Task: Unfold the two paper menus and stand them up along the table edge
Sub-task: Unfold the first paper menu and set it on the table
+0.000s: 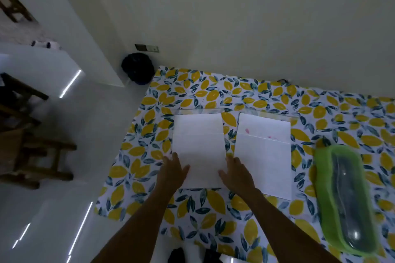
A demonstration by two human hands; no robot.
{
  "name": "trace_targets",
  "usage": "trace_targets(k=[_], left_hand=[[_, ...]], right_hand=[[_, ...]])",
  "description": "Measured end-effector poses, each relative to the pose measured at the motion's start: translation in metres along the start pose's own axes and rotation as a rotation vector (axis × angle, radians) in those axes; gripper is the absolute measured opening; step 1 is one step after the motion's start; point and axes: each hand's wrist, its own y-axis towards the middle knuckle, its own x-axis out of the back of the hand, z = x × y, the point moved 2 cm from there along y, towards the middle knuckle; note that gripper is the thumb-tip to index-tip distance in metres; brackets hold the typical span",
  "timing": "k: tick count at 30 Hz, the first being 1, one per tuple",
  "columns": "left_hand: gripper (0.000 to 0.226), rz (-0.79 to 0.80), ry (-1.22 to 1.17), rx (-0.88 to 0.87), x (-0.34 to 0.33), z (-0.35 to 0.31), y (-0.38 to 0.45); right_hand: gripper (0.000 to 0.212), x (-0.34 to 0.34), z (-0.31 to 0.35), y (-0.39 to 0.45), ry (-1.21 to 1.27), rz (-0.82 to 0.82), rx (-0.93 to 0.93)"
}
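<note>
Two white paper menus lie flat side by side on the lemon-print tablecloth. The left menu shows a fold crease across its upper part. The right menu has a crease too, with faint pink marks near its top. My left hand rests at the left menu's lower left edge, fingers spread. My right hand rests at that menu's lower right edge, fingers spread, partly over the gap between the two menus. Neither hand grips the paper.
A green-rimmed clear plastic container lies at the table's right side. The table's left edge drops to a glossy white floor. Wooden chairs stand to the left. A dark bag sits by the wall behind the table corner.
</note>
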Motion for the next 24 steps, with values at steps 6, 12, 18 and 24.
trace_targets(k=[6, 12, 18, 24], left_hand=[[0.076, 0.005, -0.037, 0.013, -0.005, 0.011, -0.002], [0.065, -0.074, -0.306, -0.042, 0.014, 0.038, -0.009], [0.031, -0.254, -0.368, -0.182, 0.063, 0.075, -0.032], [0.028, -0.326, -0.388, -0.408, 0.095, 0.110, -0.046]], right_hand=[[0.054, -0.008, 0.006, -0.016, 0.100, -0.002, -0.034], [0.039, -0.003, 0.006, -0.031, 0.400, -0.077, -0.092], [0.032, -0.013, 0.022, -0.080, 0.635, -0.293, -0.049], [0.022, -0.027, 0.040, -0.115, 0.776, -0.502, 0.027]])
